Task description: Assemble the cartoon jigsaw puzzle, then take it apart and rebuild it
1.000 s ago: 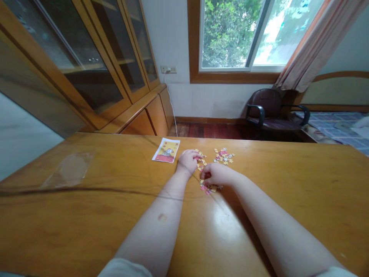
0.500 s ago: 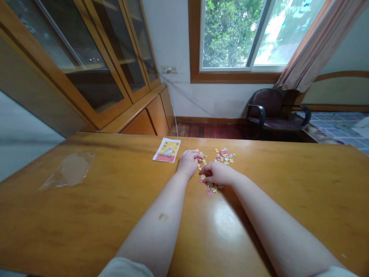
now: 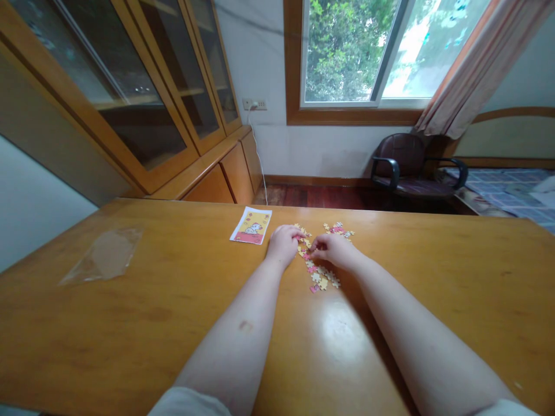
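Observation:
My left hand point(image 3: 285, 245) rests on the table at the left edge of a scatter of jigsaw puzzle pieces point(image 3: 322, 283), its fingers stretched towards them and holding nothing visible. Across from it, my right hand point(image 3: 335, 251) hovers low over the pieces with curved fingers. Thumb and forefinger are a little apart, close to a pink piece point(image 3: 307, 256). I see nothing clearly held between them. A smaller group of pieces point(image 3: 339, 229) lies behind the right hand, which partly hides it. The pieces are yellow, pink and whitish. Some between the hands are covered by fingers.
A picture card point(image 3: 251, 225) with a white animal on yellow and pink lies left of my left hand. Farther left is a clear plastic bag point(image 3: 106, 254) on the wooden table point(image 3: 173, 323). Beyond the table stand a glass-doored cabinet point(image 3: 191, 144) and an armchair point(image 3: 401, 162).
My right hand has moved up and slightly right, uncovering pieces at the near end and covering more of the far group. Some near pieces have shifted slightly. The left hand stays put.

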{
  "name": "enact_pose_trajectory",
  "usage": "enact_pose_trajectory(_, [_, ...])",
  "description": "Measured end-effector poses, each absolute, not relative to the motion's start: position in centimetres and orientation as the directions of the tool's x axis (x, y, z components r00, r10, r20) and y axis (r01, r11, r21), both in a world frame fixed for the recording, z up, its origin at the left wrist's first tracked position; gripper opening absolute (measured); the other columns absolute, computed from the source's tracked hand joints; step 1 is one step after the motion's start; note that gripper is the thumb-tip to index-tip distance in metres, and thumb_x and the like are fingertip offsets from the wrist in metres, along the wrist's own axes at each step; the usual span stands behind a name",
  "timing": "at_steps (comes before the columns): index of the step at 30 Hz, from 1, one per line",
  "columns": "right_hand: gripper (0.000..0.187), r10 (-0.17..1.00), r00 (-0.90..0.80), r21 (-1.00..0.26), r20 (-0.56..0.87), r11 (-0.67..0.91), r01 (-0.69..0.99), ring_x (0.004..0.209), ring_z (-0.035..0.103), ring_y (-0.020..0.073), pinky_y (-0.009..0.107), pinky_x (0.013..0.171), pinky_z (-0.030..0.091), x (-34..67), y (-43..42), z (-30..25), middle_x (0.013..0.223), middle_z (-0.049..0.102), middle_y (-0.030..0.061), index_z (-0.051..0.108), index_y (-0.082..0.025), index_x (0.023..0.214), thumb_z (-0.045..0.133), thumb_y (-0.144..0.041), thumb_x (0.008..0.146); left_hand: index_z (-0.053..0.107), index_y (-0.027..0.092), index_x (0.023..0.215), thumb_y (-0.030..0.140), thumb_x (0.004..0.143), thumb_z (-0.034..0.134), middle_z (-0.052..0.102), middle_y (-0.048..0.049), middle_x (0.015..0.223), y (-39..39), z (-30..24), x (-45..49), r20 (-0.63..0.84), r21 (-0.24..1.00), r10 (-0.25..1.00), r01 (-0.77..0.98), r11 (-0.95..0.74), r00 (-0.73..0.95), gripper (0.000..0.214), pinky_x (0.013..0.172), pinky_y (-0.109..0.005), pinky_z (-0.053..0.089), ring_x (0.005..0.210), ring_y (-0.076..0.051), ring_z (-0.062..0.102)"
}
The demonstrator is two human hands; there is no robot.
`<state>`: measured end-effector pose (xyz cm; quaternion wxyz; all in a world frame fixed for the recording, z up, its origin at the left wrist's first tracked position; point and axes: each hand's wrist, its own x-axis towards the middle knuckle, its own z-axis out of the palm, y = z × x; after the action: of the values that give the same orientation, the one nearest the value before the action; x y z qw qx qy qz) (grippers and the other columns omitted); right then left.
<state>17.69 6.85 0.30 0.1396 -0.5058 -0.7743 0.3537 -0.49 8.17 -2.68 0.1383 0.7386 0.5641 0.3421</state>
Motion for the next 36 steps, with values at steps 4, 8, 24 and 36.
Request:
enact_pose_trajectory(4, [0.016,0.945,-0.325,-0.690,-0.033,0.214,0.692,0.069,0.059,0.0133,0.023,0.064,0.043,17.7,7.4,-0.6,0.076,0.067,0.0008,0.067,-0.017,0.085,0.070,-0.022,0.070,0.075,0.024,0.080,0.003,0.072,0.047,0.072,-0.0001,0.096,8.1,-2.6,-0.5,0.342,0.589,0.931,0.742,-0.321,0.132,0.036,0.096,-0.032,0.044,0.100,-0.018,0.058])
enact_pose_trajectory(8, [0.018,0.953,-0.301,-0.687,-0.040,0.192,0.700,0.072,0.061,0.0132,0.023,0.069,0.046,17.3,7.5,-1.4,0.082,0.069,0.0012,0.066,-0.018,0.090,0.068,-0.018,0.072,0.075,0.024,0.081,0.002,0.072,0.046,0.072,-0.0001,0.096,8.1,-2.5,-0.4,0.328,0.591,0.936,0.744,-0.311,0.130,0.038,0.097,-0.032,0.044,0.101,-0.017,0.058])
enact_pose_trajectory(24, [0.025,0.838,-0.510,-0.503,-0.194,0.362,0.785,0.062,0.058,0.0135,0.023,0.056,0.037,17.6,6.5,0.8,0.071,0.068,-0.0015,0.067,-0.021,0.077,0.074,-0.042,0.065,0.077,0.028,0.076,0.001,0.070,0.050,0.070,0.0015,0.103,7.9,-2.2,-0.2,0.246,0.532,0.939,0.776,-0.338,0.240,0.039,0.101,-0.036,0.040,0.107,-0.019,0.054])
enact_pose_trajectory(36, [0.010,0.811,-0.548,-0.598,-0.206,0.339,0.726,0.060,0.056,0.0111,0.020,0.054,0.035,16.8,6.0,0.3,0.065,0.064,-0.0031,0.060,-0.019,0.071,0.069,-0.023,0.068,0.076,0.026,0.078,0.002,0.071,0.048,0.071,0.0011,0.100,8.0,-2.5,-0.2,0.299,0.561,0.934,0.755,-0.340,0.198,0.038,0.099,-0.033,0.042,0.103,-0.018,0.056])
